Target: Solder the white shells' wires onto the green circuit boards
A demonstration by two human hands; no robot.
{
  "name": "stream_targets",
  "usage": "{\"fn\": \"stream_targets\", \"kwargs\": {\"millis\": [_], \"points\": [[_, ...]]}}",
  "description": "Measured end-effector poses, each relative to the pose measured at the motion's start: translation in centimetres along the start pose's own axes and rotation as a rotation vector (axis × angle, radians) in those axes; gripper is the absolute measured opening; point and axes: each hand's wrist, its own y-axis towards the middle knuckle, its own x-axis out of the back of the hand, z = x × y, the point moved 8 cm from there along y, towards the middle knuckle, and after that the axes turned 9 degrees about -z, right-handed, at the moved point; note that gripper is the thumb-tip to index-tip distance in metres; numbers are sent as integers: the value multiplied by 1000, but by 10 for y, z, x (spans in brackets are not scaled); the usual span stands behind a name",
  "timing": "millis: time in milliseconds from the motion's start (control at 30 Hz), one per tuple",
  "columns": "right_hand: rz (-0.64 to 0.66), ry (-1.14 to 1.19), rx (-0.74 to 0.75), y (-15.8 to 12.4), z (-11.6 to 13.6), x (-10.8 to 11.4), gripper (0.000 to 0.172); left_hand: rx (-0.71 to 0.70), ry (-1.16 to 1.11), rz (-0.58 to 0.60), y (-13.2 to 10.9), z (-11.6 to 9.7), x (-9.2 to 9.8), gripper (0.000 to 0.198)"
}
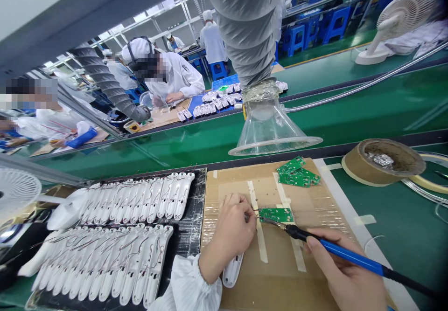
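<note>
My right hand [346, 269] grips a soldering iron [350, 255] with a blue and black handle. The iron's metal tip reaches the lower left edge of a green circuit board [277, 215] on the cardboard. My left hand [235, 224] is closed in a pinch at the board's left end, with a thin wire at its fingertips; the fingers partly hide it. Under the left wrist lies a white plastic shell [232, 271], partly covered by that hand.
Several green boards [297, 172] are piled at the back of the taped cardboard [245, 297]. Rows of white shells with wires [105, 264] fill the left. A clear fume hood [275, 131] hangs above. A tape roll [364, 164] stands right. A co-worker [171, 73] sits opposite.
</note>
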Motion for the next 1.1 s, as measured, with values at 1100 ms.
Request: {"fn": "stream_targets", "kwargs": {"millis": [1100], "points": [[-3, 10, -134, 1, 17, -7, 33, 31, 25, -21, 4, 1, -1, 23]]}}
